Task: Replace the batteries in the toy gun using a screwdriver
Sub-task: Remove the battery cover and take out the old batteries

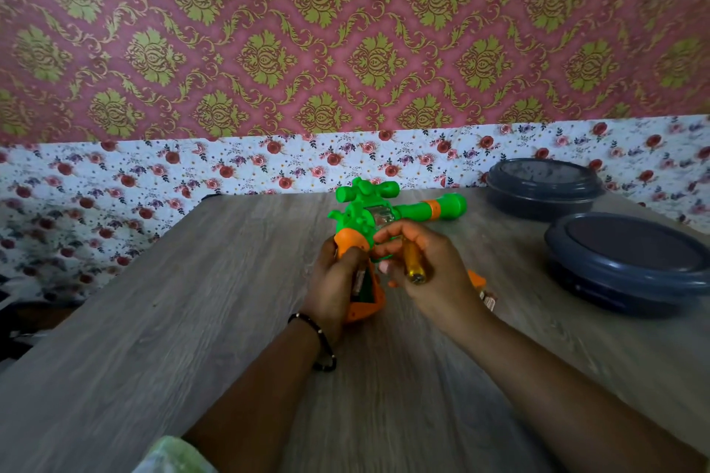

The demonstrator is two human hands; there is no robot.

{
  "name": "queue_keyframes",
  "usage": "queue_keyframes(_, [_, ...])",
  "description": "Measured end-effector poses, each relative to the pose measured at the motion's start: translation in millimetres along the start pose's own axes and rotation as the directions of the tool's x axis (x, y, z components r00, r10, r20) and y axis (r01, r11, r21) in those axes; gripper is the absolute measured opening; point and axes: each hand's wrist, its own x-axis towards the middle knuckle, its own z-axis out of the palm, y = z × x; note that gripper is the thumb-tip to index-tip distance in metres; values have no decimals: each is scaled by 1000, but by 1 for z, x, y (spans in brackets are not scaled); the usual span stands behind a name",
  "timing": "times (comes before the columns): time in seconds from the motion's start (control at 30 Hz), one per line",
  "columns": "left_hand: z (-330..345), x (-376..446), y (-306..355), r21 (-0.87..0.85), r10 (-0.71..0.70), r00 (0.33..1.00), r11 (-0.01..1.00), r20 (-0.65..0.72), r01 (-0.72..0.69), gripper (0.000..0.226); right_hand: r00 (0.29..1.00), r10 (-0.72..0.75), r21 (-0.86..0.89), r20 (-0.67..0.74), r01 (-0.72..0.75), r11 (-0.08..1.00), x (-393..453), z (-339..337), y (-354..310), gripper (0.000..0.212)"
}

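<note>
Between both hands' fingers (384, 238), toy gun (365, 211)

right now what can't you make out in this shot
- Head view: screwdriver tip, hidden by the right hand.
- Head view: batteries in the toy gun handle, blurred and half covered by the left hand.
- Head view: small orange piece on the table, mostly behind the right hand.

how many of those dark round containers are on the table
2. One container sits at the table's far right edge near the wall; the other is nearer, right of the right hand. None appears hidden.
</note>
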Motion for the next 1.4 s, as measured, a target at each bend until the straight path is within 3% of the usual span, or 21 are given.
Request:
queue_keyframes(0.17, [0, -4, 1, 52, 12, 999, 999, 36, -14, 18, 1000, 31, -82, 2, -31, 996, -5, 7, 4, 34])
queue_keyframes(0.3, [1, -10, 5, 109, 66, 995, 991, 72, -73, 54, 999, 44, 37, -31, -43, 998, -8, 14, 6, 29])
queue_keyframes(0.43, [1, -11, 3, 100, 97, 990, 989, 98, -107, 59, 997, 77, 63, 1, -77, 995, -3, 4, -1, 28])
queue_keyframes(0.57, [0, -9, 0, 182, 131, 984, 971, 123, -152, 60, 974, 204, 33, 102, -208, 978, 3, -24, -18, 27])
queue_keyframes(0.73, [2, -9, 1, 273, 129, 989, 951, 75, -145, 57, 922, 383, -98, 47, -377, 921, 6, -85, -29, 22])
queue_keyframes(0.87, [0, -6, -1, 236, 114, 993, 965, 24, -117, 46, 838, 546, -355, 16, -506, 786, 1, -113, -17, 18])
queue_keyframes(1.03, [-2, -5, 2, 173, 48, 998, 984, 36, -53, 48, 733, 678, -571, 54, -534, 624, -2, -107, -5, 15])
queue_keyframes(1.13, [-2, -6, 5, 81, -13, 998, 997, 63, 8, 46, 704, 708, -619, 51, -534, 576, -3, -102, -1, 14])
queue_keyframes(1.4, [0, -10, 9, 45, -19, 997, 999, 80, 16, 48, 699, 715, -640, 24, -539, 549, -4, -101, 0, 24])
